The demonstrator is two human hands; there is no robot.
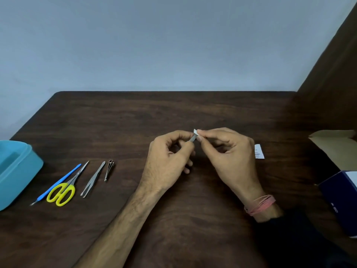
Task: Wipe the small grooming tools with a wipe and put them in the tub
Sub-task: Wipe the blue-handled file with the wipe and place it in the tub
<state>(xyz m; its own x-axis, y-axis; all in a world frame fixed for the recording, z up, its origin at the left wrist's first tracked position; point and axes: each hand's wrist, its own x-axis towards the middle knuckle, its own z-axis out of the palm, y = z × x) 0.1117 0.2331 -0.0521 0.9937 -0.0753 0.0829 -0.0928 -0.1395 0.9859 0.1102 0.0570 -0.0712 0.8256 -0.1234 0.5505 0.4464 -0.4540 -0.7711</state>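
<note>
left hand (170,153): fingers pinched slim metal tool (192,138)
right hand (229,151): fingers pinched white wipe (196,131) on tool tip
tub (17,171): 9 o'clock

head view | looks forward-down | close above table (173,219)

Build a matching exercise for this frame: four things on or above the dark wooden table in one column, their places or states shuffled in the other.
Things:
1. turquoise plastic tub
2. yellow-handled scissors
3. small white wipe
4. white printed sachet

Places or states:
A. pinched by the right hand
B. lying between a blue-handled tool and steel tweezers
C. at the table's left edge
D. on the table beyond the right hand

Pairs: 1-C, 2-B, 3-A, 4-D
</note>
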